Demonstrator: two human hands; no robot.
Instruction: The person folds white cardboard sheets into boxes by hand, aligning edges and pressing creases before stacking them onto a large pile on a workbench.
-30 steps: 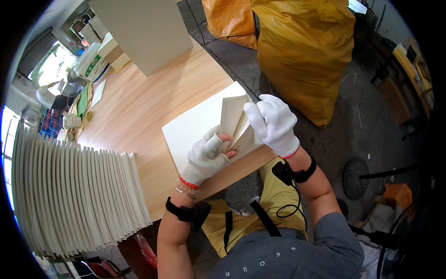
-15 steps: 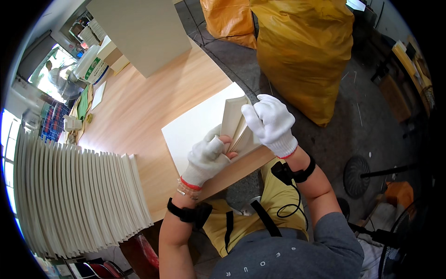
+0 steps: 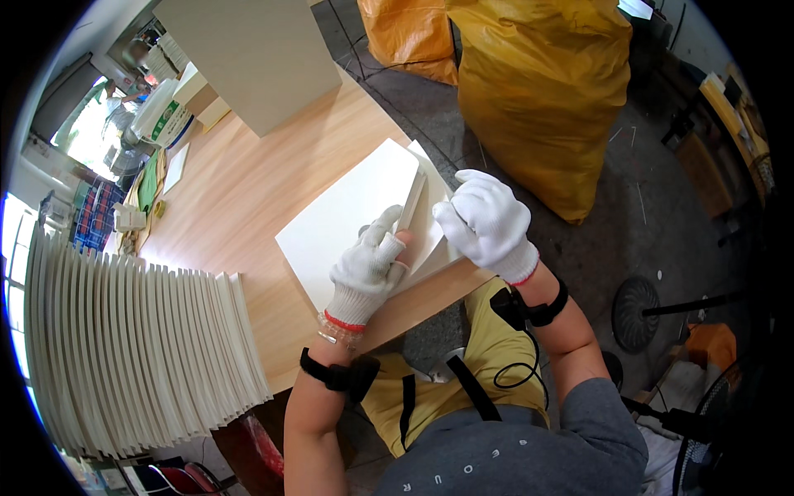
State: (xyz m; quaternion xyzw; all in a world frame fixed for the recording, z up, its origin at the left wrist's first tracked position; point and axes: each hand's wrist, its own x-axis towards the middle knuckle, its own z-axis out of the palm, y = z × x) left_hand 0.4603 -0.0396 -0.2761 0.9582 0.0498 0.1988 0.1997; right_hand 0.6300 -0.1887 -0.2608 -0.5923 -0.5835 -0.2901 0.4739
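From my remote seat this reads as a small workshop or packing room, not a home. I see a long light wooden counter point(image 3: 248, 190) carrying a dense fanned row of identical cream flat-folded cardboard pieces point(image 3: 132, 347), plus a large pale upright cardboard box point(image 3: 248, 58). Beside the counter, on a rough grey concrete floor point(image 3: 637, 207), stand bulky yellow plastic sacks point(image 3: 538, 91). A black round stand base point(image 3: 637, 310) sits on that floor, and cluttered shelves with cartons point(image 3: 157, 66) fill the far corner near a bright window point(image 3: 74, 136).
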